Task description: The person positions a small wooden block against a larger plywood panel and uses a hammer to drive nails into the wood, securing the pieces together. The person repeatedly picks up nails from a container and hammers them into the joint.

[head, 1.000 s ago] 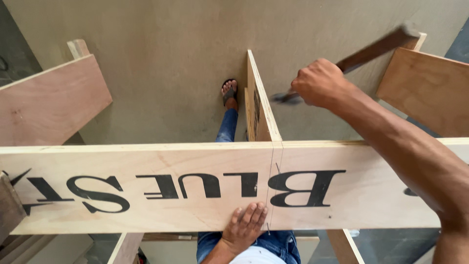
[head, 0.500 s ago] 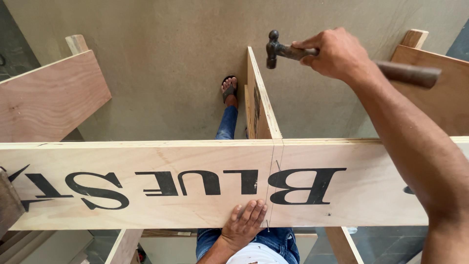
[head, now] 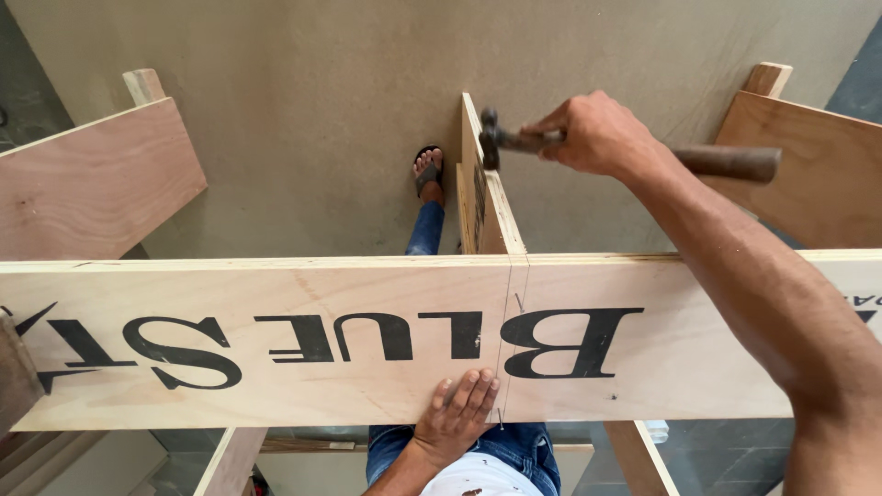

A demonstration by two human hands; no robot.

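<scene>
Our right hand [head: 597,136] is closed around the wooden handle of a hammer [head: 643,152], gripping close to the dark steel head, which hangs above the top edge of the upright plywood divider [head: 482,188]. Our left hand [head: 459,415] lies flat with fingers spread on the near edge of the wide plywood plank [head: 276,340], holding nothing, just pressing the board down beside a pencilled line. We judge this to be the nailing step: a thin nail [head: 519,302] stands tilted in the plank close to that line, right over the divider beneath. The next blow calls for a square hit on the small nail head while the plank is kept steady. The plank runs straight across in front of us, pale, with large black lettering and a visible seam at the pencil mark. Reddish plywood panels [head: 92,184] stand at both sides, and a sandalled foot [head: 428,170] rests on the floor below.
</scene>
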